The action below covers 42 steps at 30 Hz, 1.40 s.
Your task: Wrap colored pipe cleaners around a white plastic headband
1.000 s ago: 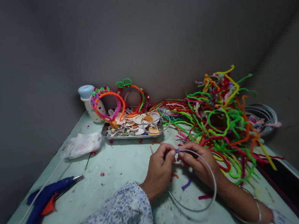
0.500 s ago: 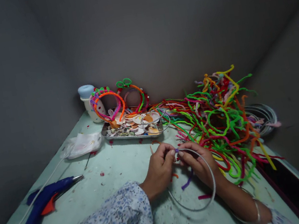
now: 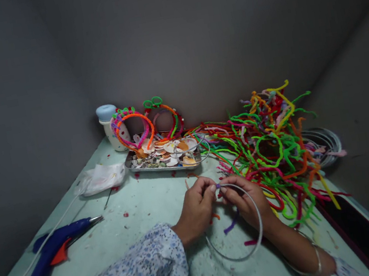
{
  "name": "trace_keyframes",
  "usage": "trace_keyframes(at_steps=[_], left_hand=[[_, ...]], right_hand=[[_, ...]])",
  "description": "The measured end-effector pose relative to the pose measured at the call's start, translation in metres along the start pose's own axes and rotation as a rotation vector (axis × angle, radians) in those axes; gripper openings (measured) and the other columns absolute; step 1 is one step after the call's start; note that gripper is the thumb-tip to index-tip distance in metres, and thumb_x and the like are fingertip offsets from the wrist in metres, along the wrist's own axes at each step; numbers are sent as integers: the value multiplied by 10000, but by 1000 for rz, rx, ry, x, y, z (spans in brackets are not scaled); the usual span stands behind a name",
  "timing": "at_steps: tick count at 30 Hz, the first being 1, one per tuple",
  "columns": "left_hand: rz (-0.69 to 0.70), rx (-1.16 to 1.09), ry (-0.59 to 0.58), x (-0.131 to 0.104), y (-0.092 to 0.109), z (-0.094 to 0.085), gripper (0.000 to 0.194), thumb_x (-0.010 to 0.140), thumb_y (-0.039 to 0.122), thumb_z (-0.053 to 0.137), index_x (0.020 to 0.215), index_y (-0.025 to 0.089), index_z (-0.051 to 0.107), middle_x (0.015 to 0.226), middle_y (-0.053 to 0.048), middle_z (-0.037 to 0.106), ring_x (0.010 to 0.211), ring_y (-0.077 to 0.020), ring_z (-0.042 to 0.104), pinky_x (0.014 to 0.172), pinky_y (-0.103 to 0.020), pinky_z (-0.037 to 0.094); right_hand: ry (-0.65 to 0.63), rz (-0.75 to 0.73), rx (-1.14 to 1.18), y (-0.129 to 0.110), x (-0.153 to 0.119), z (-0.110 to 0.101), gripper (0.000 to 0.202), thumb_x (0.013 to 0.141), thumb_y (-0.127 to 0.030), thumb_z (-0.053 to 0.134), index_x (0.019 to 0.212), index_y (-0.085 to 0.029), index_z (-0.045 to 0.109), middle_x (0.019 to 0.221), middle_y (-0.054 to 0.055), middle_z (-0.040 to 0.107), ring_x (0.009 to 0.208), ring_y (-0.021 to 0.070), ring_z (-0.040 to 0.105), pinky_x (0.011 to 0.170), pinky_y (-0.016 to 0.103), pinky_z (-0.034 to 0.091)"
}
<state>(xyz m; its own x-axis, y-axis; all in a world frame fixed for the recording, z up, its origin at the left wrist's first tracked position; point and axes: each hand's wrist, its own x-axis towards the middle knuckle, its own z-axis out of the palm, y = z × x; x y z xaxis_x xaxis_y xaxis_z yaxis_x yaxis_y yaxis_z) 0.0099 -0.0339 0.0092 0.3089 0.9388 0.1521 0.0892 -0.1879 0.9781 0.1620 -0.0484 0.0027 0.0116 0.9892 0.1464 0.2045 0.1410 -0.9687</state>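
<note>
A: Head view, only one. Hands?
B: Both busy. Left hand [image 3: 196,207] and right hand [image 3: 247,200] pinch the top of a grey ring [image 3: 242,259], thumbs against fingers, tips nearly meeting.
A: Ring whole?
B: Upper left's hidden by the left hand. The rest is thin, smooth, round, crossing in front of the right palm and hanging above the table [image 3: 153,205]. Pinched part faces away from the wearer, curve hangs toward them; no clear long axis.
A: Purple bit?
B: Fuzzy purple piece [image 3: 218,186] between the fingertips, probably wound on the ring; too small to be sure. Purple strand [image 3: 231,225] below, partly covered by the right hand; can't tell if they join.
A: Cut off?
B: Both sleeves at the bottom edge. Glue gun [image 3: 39,273] cord too, lower left; metal nozzle points right.
A: Behind?
B: Metal tray [image 3: 161,167], ridged shells [image 3: 168,148] on it, fuzzy headbands [image 3: 151,129] standing there, bases hidden. Right: tangled pipe cleaners [image 3: 274,160], partly covering a wire coil [image 3: 335,142].
</note>
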Motion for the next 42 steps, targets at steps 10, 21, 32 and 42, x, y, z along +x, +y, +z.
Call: trace_keyframes(at_steps=[10, 21, 32, 42], left_hand=[[-5, -50, -14, -1, 1, -1, 170, 885, 339, 473, 863, 180, 529, 788, -5, 566, 722, -126, 519, 664, -236, 404], [-6, 36, 17, -1, 1, -2, 168, 883, 315, 471, 804, 178, 528, 732, 15, 557, 684, -119, 511, 635, -228, 391], [0, 19, 36, 0, 1, -1, 169, 885, 318, 472, 809, 179, 532, 738, 10, 541, 698, -122, 495, 648, -238, 387], [-21, -53, 11, 1, 3, -1, 188, 871, 329, 485, 781, 170, 530, 705, 18, 528, 672, -116, 485, 636, -228, 380]], right_hand=[[28, 28, 72, 6, 1, 2, 162, 811, -357, 608, 852, -202, 627, 672, 4, 618, 584, 155, 568, 557, 258, 459], [-26, 8, 18, 6, -1, 1, 165, 818, -356, 592, 835, -194, 619, 673, 5, 600, 577, 152, 558, 530, 244, 441], [25, -8, 9, 5, -1, 4, 179, 819, -367, 607, 878, -199, 624, 710, 14, 623, 590, 151, 575, 548, 249, 469], [-6, -107, -37, 8, -1, 3, 164, 845, -342, 574, 883, -187, 613, 691, 1, 582, 570, 137, 576, 528, 235, 470]])
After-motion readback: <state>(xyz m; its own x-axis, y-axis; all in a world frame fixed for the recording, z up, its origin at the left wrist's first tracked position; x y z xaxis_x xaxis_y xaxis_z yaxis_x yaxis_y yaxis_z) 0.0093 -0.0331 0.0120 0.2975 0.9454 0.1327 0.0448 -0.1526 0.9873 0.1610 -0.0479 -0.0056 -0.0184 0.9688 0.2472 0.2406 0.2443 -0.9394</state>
